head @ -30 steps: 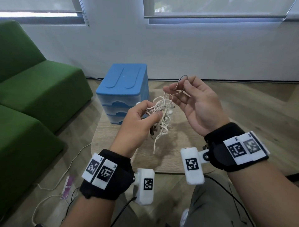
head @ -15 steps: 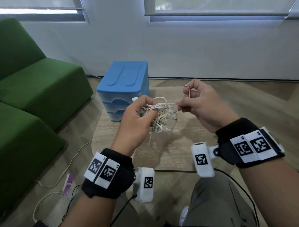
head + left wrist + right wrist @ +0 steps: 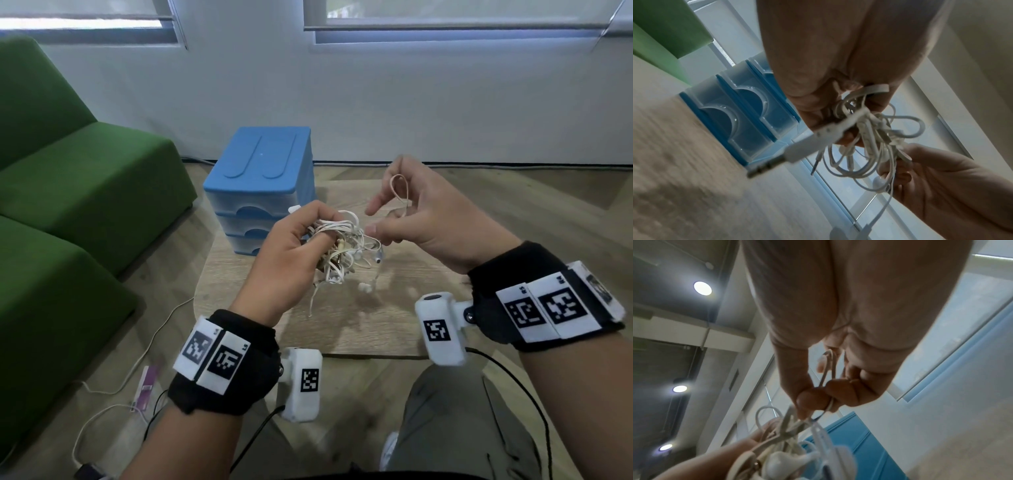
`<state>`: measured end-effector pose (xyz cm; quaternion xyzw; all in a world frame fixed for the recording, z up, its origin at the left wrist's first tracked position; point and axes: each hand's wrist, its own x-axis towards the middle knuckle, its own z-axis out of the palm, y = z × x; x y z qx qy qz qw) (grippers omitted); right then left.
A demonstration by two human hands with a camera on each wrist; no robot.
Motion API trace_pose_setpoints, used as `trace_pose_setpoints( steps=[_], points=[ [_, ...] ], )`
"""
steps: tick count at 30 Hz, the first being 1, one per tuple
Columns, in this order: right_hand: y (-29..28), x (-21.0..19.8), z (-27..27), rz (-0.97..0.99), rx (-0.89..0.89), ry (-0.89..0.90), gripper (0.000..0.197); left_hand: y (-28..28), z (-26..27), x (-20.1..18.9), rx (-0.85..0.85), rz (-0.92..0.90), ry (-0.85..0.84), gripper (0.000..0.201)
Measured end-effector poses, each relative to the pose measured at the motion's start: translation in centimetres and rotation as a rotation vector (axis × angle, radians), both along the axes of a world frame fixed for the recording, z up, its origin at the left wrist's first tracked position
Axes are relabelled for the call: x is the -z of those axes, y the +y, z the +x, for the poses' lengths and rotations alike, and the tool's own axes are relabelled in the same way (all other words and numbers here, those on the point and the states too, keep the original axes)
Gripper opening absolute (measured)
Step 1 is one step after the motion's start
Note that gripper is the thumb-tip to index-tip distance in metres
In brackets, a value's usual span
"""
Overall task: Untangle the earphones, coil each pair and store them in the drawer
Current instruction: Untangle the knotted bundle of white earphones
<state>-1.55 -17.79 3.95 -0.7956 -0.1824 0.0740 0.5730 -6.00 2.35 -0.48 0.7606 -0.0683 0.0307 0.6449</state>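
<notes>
Blue plastic drawer unit (image 3: 260,181) noted as landmark, standing on the wooden desk (image 3: 394,318); three pale drawer fronts, all closed. Green sofa (image 3: 68,205) to the left of the unit.

Tangle of earphones (image 3: 337,246) held in the air just in front of the unit and to its right, above the desk, not resting on it. Cords mostly white, flat and ribbon-like; one thinner tan cord runs through them. Several pairs appear knotted together; the number cannot be told.

Left hand (image 3: 291,253) is closed round the main bundle, fingers curled, thumb pressed over the top. Right hand (image 3: 421,219) is beside it, further right of the unit: a strand is pinched between thumb and fingertips, and a small tan loop (image 3: 400,188) stands up from the pinch.

Handling, as judged: bundle is very light, limp, no stiffness to hold a shape. Flat cords are likely to be smooth and to slide over each other, yet hard pulling would probably tighten knots. Thin joints at earbuds (image 3: 365,287) and jack plug (image 3: 768,165) are judged fragile. Best taken at a free end, plug or bud, and fed back through loops; the mass is better held loosely so strands can pass.
</notes>
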Motion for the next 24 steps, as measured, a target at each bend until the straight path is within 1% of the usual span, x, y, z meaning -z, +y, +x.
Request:
trace_pose_setpoints(
  steps=[3,5,7,9,12,15,20,22,24],
  points=[
    [-0.2,-0.1,0.1,-0.050,-0.059,-0.048,0.040,0.0,0.0,-0.2,0.010,-0.014,0.007,0.009],
    [-0.2,0.2,0.5,-0.127,-0.059,-0.087,0.038,0.0,0.0,-0.2,0.025,-0.004,0.014,0.007],
    [-0.1,0.9,0.9,-0.206,-0.001,-0.137,0.038,0.0,0.1,-0.1,0.065,-0.009,0.031,0.009],
    [0.2,1.4,1.0,-0.251,0.106,-0.197,0.036,-0.2,0.0,-0.1,0.113,-0.024,0.054,0.010],
    [1.1,1.7,0.7,-0.297,0.237,-0.275,0.030,-0.4,0.1,-0.3,0.145,-0.033,0.085,0.005],
    [1.6,2.0,0.6,-0.277,0.281,-0.304,0.027,-0.2,0.1,-0.4,0.138,-0.041,0.104,0.003],
    [2.2,2.1,0.6,-0.188,0.415,-0.318,0.026,0.0,0.3,-0.4,0.122,-0.067,0.124,0.005],
    [2.3,2.0,0.6,-0.158,0.394,-0.260,0.025,0.0,0.5,-0.3,0.118,-0.048,0.121,0.005],
    [2.2,1.9,0.5,-0.098,0.319,-0.175,0.024,0.1,0.5,-0.2,0.109,-0.040,0.116,0.003]
  ],
)
